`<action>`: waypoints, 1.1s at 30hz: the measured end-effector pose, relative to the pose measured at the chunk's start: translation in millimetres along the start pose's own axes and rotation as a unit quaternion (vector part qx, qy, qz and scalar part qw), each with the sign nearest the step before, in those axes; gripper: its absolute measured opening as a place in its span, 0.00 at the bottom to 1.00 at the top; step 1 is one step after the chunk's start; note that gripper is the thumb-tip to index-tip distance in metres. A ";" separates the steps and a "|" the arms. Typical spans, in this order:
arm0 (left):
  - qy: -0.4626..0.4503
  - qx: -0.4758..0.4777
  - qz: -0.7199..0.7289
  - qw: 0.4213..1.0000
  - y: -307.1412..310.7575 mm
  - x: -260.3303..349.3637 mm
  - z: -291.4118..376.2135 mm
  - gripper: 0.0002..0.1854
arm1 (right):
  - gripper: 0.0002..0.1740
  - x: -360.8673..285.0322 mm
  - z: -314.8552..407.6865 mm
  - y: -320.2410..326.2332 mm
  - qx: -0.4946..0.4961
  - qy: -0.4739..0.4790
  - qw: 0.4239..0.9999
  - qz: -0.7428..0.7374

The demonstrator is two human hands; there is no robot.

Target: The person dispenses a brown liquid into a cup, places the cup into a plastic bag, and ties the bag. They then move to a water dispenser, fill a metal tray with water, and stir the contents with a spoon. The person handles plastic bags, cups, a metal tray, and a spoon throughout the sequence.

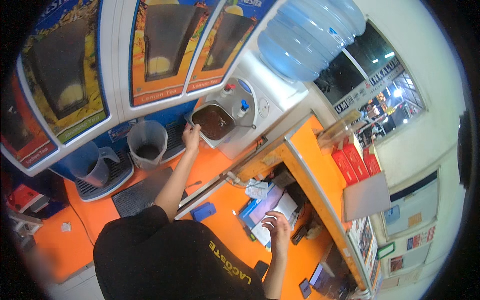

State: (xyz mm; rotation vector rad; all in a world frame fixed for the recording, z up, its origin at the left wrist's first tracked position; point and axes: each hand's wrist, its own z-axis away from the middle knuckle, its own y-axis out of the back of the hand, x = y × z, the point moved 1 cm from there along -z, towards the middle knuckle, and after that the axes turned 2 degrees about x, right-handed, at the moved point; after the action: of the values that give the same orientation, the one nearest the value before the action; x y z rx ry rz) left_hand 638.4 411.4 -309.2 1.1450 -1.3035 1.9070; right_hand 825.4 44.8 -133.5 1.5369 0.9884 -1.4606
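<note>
My left hand [192, 138] grips the near-left rim of a square stainless steel pan [210, 141]. Dark brown liquid [213, 122] covers its bottom, and a thin handle [244, 126] sticks out past its right side. The pan is at the front of a water dispenser [270, 114], close to its red tap [227, 89] and blue tap [243, 107]. Farther right, my right hand [277, 228] is raised over papers [264, 225] on the orange counter. Its fingers are loosely curled and apart, with nothing visible in them.
A large blue water bottle [303, 41] tops the dispenser. Tea dispensers [118, 56] stand on the left, with plastic jugs [147, 144] below. A raised orange shelf [318, 157] carries red boxes [350, 161]. Phones [305, 288] and a blue cloth-like item [203, 212] lie on the counter.
</note>
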 end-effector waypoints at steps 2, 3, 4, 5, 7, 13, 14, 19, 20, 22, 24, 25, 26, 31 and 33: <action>0.021 -0.011 -0.018 1.000 -16.4 6.4 10.3 0.15 | 0.13 -10.9 -35.6 -17.2 -0.032 0.018 0.994 0.102; 0.026 -0.011 -0.027 0.999 -17.1 13.1 11.4 0.15 | 0.10 -15.3 -58.3 -31.0 -0.060 0.061 0.984 0.153; -0.067 0.019 -0.079 0.994 -13.7 -8.2 -5.1 0.15 | 0.07 -23.1 -86.1 -47.1 -0.079 0.145 0.961 0.223; -0.050 0.015 -0.052 0.997 -14.3 -8.3 -3.6 0.15 | 0.07 -35.1 -112.3 -65.3 -0.071 0.229 0.917 0.319; -0.025 0.008 -0.009 1.000 -8.2 6.3 3.4 0.14 | 0.12 -55.4 -170.4 -108.6 -0.083 0.371 0.828 0.411; 0.069 -0.119 0.013 0.990 -4.8 39.0 24.3 0.27 | 0.41 -79.8 -314.9 -213.4 -0.004 0.496 0.587 0.640; 0.093 -0.142 0.008 0.985 -5.7 47.9 27.7 0.29 | 0.43 -76.0 -333.8 -217.9 -0.011 0.492 0.570 0.658; 0.162 -0.177 0.145 0.960 8.6 27.4 19.2 0.23 | 0.19 -62.1 -383.0 -234.3 -0.011 0.566 0.489 0.663; 0.172 -0.172 0.165 0.956 8.5 26.3 16.5 0.20 | 0.17 -62.5 -387.5 -233.9 -0.019 0.577 0.497 0.648; 0.178 -0.183 0.180 0.950 10.2 30.9 18.7 0.21 | 0.13 -59.1 -387.4 -231.5 -0.050 0.592 0.502 0.629; 0.178 -0.172 0.194 0.949 9.8 33.4 23.4 0.21 | 0.11 -60.1 -392.6 -229.6 -0.089 0.610 0.488 0.618; 0.174 -0.156 0.201 0.951 7.5 34.3 26.8 0.21 | 0.10 -59.9 -392.9 -231.2 -0.105 0.607 0.495 0.613; 0.169 -0.139 0.208 0.953 6.6 35.5 29.7 0.21 | 0.10 -58.9 -392.4 -234.2 -0.122 0.604 0.503 0.607; 0.123 -0.163 0.189 0.961 -3.6 50.0 39.0 0.14 | 0.08 -58.8 -401.6 -230.2 -0.126 0.671 0.453 0.574; 0.122 -0.160 0.186 0.962 -2.9 49.0 38.0 0.09 | 0.08 -61.0 -405.3 -229.9 -0.115 0.689 0.440 0.564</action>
State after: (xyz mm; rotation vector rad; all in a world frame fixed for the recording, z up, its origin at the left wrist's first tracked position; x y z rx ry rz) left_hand 629.9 376.3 -258.7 0.5111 -1.6925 1.9189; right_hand 770.5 506.4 -64.5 2.2236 0.4392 1.1387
